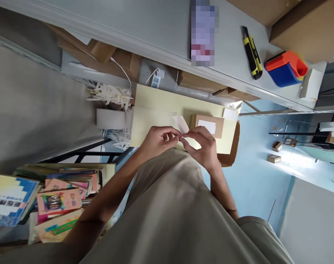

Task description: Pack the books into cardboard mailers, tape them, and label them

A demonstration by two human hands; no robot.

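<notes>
Khaki clothing (167, 216) lies nearest in the head view. Beyond it, the left hand (160, 139) and right hand (203, 146) meet at the fingertips, each grip pinched closed on a small white slip (181, 124) above the pale yellow counter (156, 99). Just beyond the right hand, a cardboard box (219, 129) bearing a white label (206, 127) rests on the counter.

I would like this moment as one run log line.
left hand: pinching thin white paper slip | right hand: pinching same slip | on pale yellow rectangular surface: brown rectangular cardboard box
</notes>
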